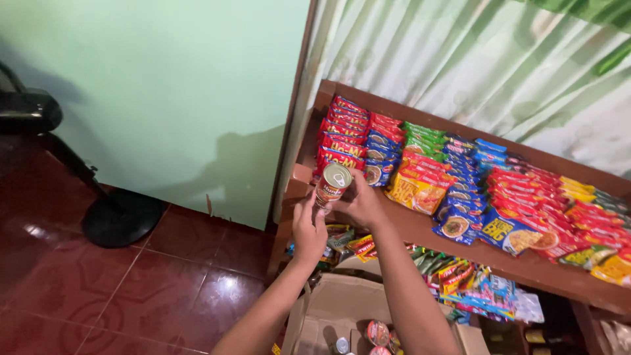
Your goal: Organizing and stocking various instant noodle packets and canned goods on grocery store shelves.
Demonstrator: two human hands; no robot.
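A small red tin can [331, 185] with a silver pull-tab lid is held up in both hands at the left end of a brown wooden shelf [420, 230]. My left hand [308, 228] grips it from below and the left. My right hand [360, 200] holds its right side. Right behind the can lie rows of red and blue noodle packets [348, 141]. Below my arms stands an open cardboard box [342, 309] with a few more cans [378, 332] inside.
Rows of yellow, green, blue and red snack packets [499, 190] cover the shelf top. More packets [460, 276] fill the lower shelf. A pale green curtain [473, 59] hangs behind. A black fan stand [121, 217] sits on the red tiled floor at left, beside a green wall.
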